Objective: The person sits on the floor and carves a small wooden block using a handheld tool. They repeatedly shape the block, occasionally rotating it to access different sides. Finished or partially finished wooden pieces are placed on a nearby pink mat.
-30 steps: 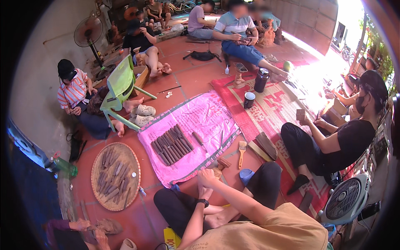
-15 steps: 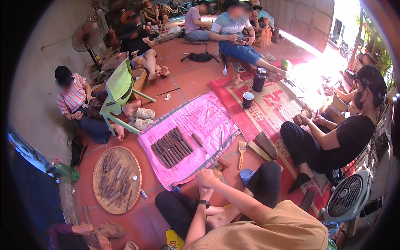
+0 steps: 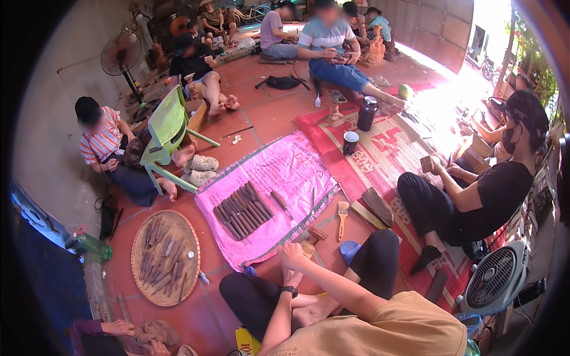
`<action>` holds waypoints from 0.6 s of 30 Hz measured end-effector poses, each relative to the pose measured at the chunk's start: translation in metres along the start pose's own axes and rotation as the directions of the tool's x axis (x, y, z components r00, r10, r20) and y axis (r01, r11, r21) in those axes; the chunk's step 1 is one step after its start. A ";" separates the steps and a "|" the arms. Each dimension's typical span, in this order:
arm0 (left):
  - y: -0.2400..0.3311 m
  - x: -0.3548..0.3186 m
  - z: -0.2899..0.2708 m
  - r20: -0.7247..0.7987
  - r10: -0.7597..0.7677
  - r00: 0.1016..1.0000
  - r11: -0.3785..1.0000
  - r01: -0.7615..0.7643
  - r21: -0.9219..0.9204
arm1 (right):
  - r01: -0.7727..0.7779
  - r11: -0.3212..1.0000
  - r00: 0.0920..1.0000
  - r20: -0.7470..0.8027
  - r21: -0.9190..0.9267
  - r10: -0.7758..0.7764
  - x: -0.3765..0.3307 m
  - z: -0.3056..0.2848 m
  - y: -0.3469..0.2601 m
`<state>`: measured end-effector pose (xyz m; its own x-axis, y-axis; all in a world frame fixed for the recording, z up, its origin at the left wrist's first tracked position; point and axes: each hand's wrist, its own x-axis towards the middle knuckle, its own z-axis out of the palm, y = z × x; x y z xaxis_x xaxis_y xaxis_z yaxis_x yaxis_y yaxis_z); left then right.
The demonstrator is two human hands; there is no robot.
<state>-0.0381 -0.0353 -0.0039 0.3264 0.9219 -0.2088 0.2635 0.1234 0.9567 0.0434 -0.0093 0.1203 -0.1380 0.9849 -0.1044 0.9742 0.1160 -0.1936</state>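
My right hand is closed, its fingers curled above my left hand, in front of my crossed legs. What it grips, if anything, is hidden. My left hand, below a dark wristband, lies mostly behind the right one, its fingers out of sight. Just beyond my hands is a brown wooden piece, with a paler wooden part close to my right knuckles; I cannot tell whether I touch it. Past them a pink sheet bears a row of dark-handled carving tools and one separate tool.
Left of me stands a round woven tray of more tools. A brush, wood pieces and a blue slipper lie ahead right. A co-worker sits right, beside a box fan; another person's hands work at lower left.
The view has shifted very slightly. My hands stay together in nearly the same place. The co-worker on the right has turned the wooden block they hold.
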 end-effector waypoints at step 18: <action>0.046 -0.022 0.007 -0.094 -0.003 0.996 0.998 0.009 0.058 | -0.032 0.999 0.998 0.052 0.022 0.031 0.022 0.009 0.013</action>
<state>-0.0266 -0.0530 0.0434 0.2386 0.9520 -0.1916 0.3182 0.1098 0.9417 0.0512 0.0122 0.1064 -0.1165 0.9801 -0.1607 0.9740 0.0811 -0.2115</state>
